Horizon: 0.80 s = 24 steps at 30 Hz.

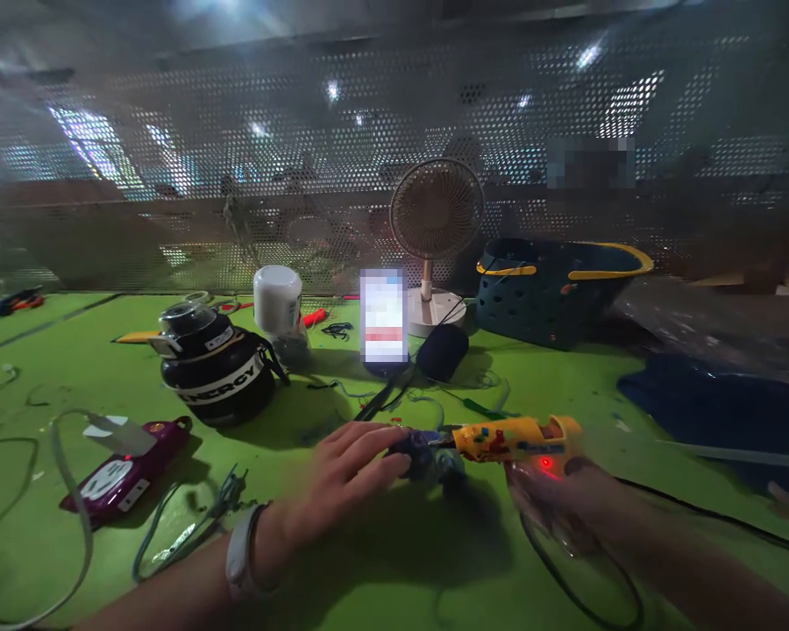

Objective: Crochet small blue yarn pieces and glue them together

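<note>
A yellow hot glue gun (516,438) with a lit red light is gripped in my right hand (558,491). Its nozzle points left and meets a small dark blue-purple piece (417,451), apparently of yarn, whose exact kind I cannot make out. My left hand (361,460) pinches that piece between thumb and fingers, just above the green tabletop (394,561). A grey band circles the left wrist. From the glue gun a black cord runs off to the right. Behind my hands sits a dark ball of yarn (443,352).
A black bottle (216,377) and a purple power strip (131,469) with a plug stand at left. Further back are a white-capped jar (277,298), a lit phone (383,315), a fan (437,210) and a dark basket (539,302). Dark blue cloth (710,412) lies at right.
</note>
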### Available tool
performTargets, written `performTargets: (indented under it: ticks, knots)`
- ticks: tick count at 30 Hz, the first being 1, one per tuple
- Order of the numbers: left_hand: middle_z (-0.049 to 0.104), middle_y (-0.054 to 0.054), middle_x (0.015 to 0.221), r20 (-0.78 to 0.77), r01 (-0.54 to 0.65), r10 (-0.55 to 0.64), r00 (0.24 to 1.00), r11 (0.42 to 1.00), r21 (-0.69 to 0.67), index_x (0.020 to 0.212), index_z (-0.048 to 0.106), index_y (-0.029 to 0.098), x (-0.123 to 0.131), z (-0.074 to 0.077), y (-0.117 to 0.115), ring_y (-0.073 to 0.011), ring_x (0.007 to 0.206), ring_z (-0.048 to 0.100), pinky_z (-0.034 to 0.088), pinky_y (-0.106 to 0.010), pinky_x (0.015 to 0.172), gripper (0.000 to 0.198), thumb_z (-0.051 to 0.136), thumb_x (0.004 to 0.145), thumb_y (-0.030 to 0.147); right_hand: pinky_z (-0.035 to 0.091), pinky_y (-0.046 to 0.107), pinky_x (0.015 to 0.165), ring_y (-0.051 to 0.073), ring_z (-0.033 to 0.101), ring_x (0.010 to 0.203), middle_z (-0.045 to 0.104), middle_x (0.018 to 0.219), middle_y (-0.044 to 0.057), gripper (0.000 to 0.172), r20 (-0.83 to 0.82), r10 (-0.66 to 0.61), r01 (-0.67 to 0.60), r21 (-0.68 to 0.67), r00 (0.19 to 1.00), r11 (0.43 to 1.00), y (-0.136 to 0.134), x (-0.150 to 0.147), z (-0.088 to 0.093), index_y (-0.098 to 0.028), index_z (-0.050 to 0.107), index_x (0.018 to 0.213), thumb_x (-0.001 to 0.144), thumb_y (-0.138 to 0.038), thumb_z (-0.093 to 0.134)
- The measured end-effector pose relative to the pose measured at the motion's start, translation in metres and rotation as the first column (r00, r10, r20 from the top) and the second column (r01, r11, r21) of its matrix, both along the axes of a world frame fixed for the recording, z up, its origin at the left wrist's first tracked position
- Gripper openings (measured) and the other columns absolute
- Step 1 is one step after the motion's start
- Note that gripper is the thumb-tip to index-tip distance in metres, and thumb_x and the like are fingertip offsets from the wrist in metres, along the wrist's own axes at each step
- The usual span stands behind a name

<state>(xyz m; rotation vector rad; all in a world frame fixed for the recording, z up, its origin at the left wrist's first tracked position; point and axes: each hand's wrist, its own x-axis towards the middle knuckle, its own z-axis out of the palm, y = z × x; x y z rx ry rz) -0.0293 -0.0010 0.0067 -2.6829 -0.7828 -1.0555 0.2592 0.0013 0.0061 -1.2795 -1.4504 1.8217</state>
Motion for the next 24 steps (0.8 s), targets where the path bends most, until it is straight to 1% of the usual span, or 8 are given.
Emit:
performTargets:
  ticks: [3, 6, 9, 13, 18, 21, 24]
  knots:
    - [0.071, -0.012, 0.109, 0.011, 0.004, -0.004, 1.0, 1.0, 0.001, 0.11, 0.057, 0.021, 0.0, -0.002, 0.0, -0.023, 0.099, 0.066, 0.056, -0.037, 0.081, 0.02, 0.052, 0.091, 0.013, 0.02, 0.02, 0.033, 0.004, 0.028, 0.031, 0.038, 0.038, -0.007, 0.062, 0.053, -0.005, 0.006, -0.016, 0.999, 1.0, -0.001, -0.001, 0.004, -0.02, 0.045, 0.051, 0.06, -0.079, 0.064]
    - [0.071, -0.011, 0.111, 0.026, 0.001, -0.001, 1.0, 1.0, -0.011, 0.112, 0.057, 0.022, -0.001, -0.004, 0.0, -0.023, 0.102, 0.066, 0.055, -0.038, 0.084, 0.024, 0.051, 0.091, 0.013, 0.022, 0.019, 0.033, 0.004, 0.028, 0.034, 0.038, 0.039, -0.008, 0.058, 0.061, -0.047, 0.05, -0.047, 0.997, 0.998, -0.005, -0.003, 0.008, -0.02, 0.047, 0.054, 0.063, -0.074, 0.067]
    - [0.071, -0.011, 0.111, 0.025, 0.012, -0.011, 1.0, 1.0, -0.017, 0.113, 0.057, 0.022, -0.001, -0.004, 0.0, -0.023, 0.105, 0.065, 0.054, -0.038, 0.088, 0.024, 0.051, 0.091, 0.012, 0.026, 0.019, 0.036, 0.005, 0.029, 0.036, 0.037, 0.042, -0.008, 0.056, 0.026, -0.08, 0.082, -0.054, 0.996, 0.995, -0.006, -0.004, 0.007, -0.02, 0.048, 0.055, 0.064, -0.07, 0.069]
    - [0.072, -0.012, 0.111, 0.007, 0.017, -0.017, 1.0, 1.0, 0.009, 0.111, 0.057, 0.021, -0.001, -0.001, 0.0, -0.0231, 0.107, 0.065, 0.053, -0.041, 0.094, 0.022, 0.051, 0.092, 0.012, 0.027, 0.02, 0.037, 0.005, 0.03, 0.036, 0.037, 0.041, -0.008, 0.057, 0.052, -0.067, 0.07, -0.061, 0.996, 0.996, -0.006, -0.004, 0.006, -0.019, 0.049, 0.053, 0.06, -0.072, 0.071]
    - [0.072, -0.012, 0.11, -0.032, 0.011, -0.01, 0.999, 0.999, 0.037, 0.107, 0.056, 0.019, -0.001, 0.001, -0.001, -0.0221, 0.106, 0.065, 0.052, -0.042, 0.097, 0.017, 0.05, 0.093, 0.011, 0.03, 0.02, 0.04, 0.006, 0.037, 0.038, 0.041, 0.042, -0.006, 0.054, 0.133, -0.071, 0.078, -0.053, 0.989, 0.996, -0.008, -0.004, 0.015, -0.019, 0.056, 0.054, 0.064, -0.069, 0.07]
    - [0.071, -0.012, 0.11, -0.04, 0.019, -0.017, 0.999, 0.999, 0.037, 0.107, 0.057, 0.018, -0.002, -0.001, -0.001, -0.0223, 0.107, 0.065, 0.051, -0.044, 0.099, 0.017, 0.049, 0.093, 0.011, 0.032, 0.02, 0.04, 0.006, 0.037, 0.037, 0.04, 0.041, -0.008, 0.054, 0.125, -0.063, 0.069, -0.045, 0.99, 0.997, -0.01, -0.005, 0.021, -0.019, 0.058, 0.057, 0.062, -0.071, 0.07]
    - [0.071, -0.012, 0.112, -0.044, 0.031, -0.03, 0.999, 0.999, 0.03, 0.109, 0.056, 0.018, -0.003, -0.003, -0.001, -0.022, 0.108, 0.064, 0.048, -0.046, 0.102, 0.018, 0.048, 0.093, 0.01, 0.031, 0.02, 0.039, 0.005, 0.034, 0.036, 0.039, 0.041, -0.009, 0.053, 0.134, -0.057, 0.061, -0.026, 0.989, 0.998, -0.011, -0.006, 0.024, -0.018, 0.062, 0.063, 0.063, -0.071, 0.069]
